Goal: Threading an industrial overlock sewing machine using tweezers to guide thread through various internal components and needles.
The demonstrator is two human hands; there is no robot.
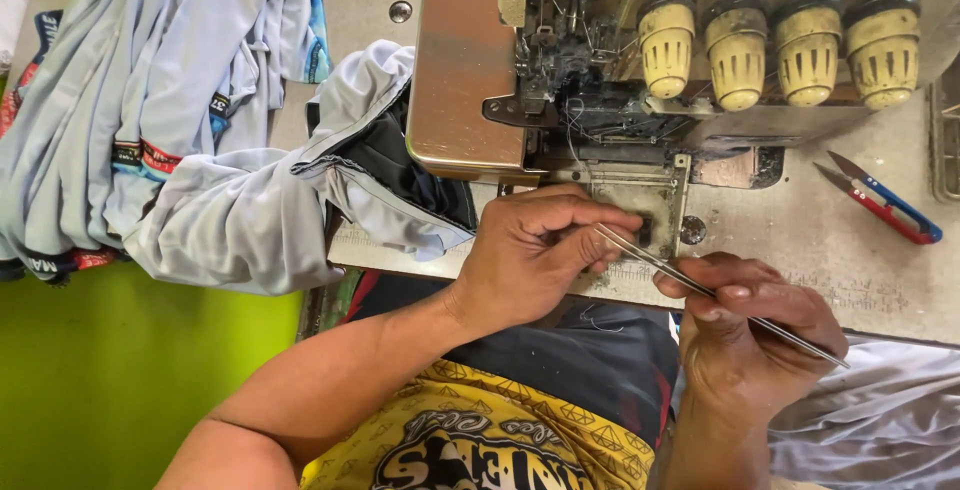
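Both hands, right hand (760, 335) gripping tweezers (700, 290) (left hand (535, 250) beside), at the overlock machine (600, 80)

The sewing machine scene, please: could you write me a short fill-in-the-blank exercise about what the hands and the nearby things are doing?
1. The right hand holds a pair of thin metal ____.
2. The left hand rests on the table in front of the ____ machine.
3. Along the machine's top sit ____ yellowed tension knobs.
4. The thread snips on the table have red and ____ handles.

Missing words: tweezers; sewing; four; blue
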